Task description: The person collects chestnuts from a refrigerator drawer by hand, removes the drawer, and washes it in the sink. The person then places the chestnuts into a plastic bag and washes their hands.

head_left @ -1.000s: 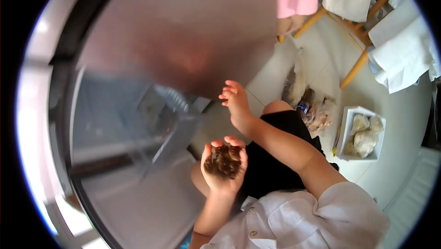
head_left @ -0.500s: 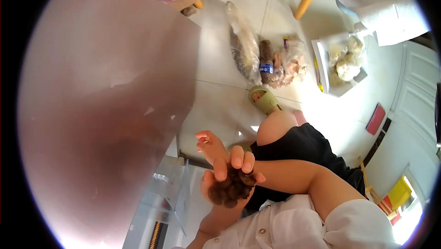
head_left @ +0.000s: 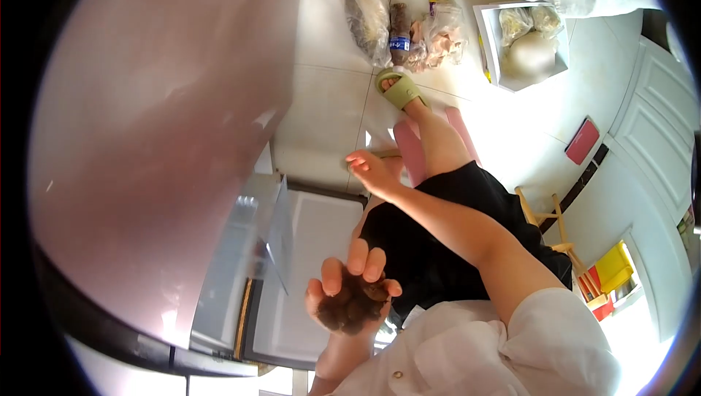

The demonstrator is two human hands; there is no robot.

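Brown, rounded clumps [head_left: 352,307] rest in my left hand [head_left: 350,286], its fingers curled around them. They look dark and lumpy; I cannot make out what they are. My right hand [head_left: 374,174] is empty, fingers loosely bent and apart, above my lower legs. Left of my hands are clear plastic panels [head_left: 274,239] and a pale, dark-edged surface [head_left: 310,250]. A large glossy pinkish panel [head_left: 161,118] fills the left side.
Clear bags [head_left: 365,20], a bottle-like object with a blue label [head_left: 399,40] and a bag of pale brown pieces [head_left: 442,40] lie on the tiled floor. A white box [head_left: 488,38] holds bagged items. A small wooden chair [head_left: 584,272] stands right.
The view has swung and tilted, and the floor items sit higher in it. My right hand has moved away from my left, which keeps hold of the brown clumps.
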